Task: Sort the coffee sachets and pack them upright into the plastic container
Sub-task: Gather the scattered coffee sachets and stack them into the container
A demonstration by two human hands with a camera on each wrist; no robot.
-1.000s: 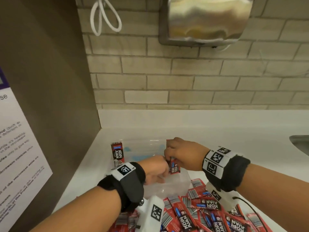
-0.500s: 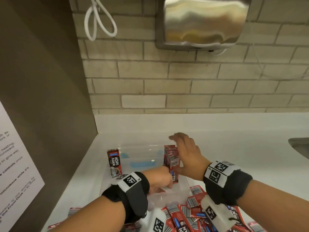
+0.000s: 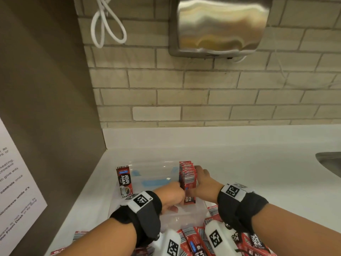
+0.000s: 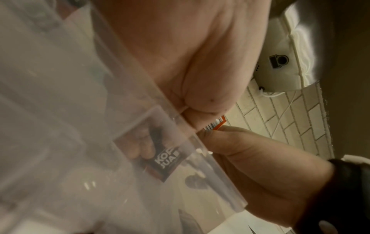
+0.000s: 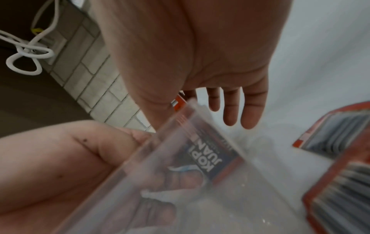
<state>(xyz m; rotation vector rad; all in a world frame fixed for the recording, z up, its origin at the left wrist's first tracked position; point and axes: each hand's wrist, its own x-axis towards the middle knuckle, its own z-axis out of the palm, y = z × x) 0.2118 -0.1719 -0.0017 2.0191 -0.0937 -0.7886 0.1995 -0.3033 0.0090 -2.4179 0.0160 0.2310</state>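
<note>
Both hands at a row of upright sachets in the clear container

The left hand (image 3: pixel 170 195) and right hand (image 3: pixel 204 183) flank the upright sachet row (image 3: pixel 187 177) at the plastic container's (image 3: pixel 156 169) 3 o'clock side; a lone sachet (image 3: pixel 124 181) stands at its 9 o'clock wall. Loose sachets (image 3: pixel 195 241) lie at 6 o'clock on the white counter (image 3: pixel 258 163).

Left hand (image 3: pixel 172 195): fingers curled in a closed grip. Right hand (image 3: pixel 204 185): fingers extended, straight, palm facing left. Both forearms reach forward, hands adjacent.
</note>
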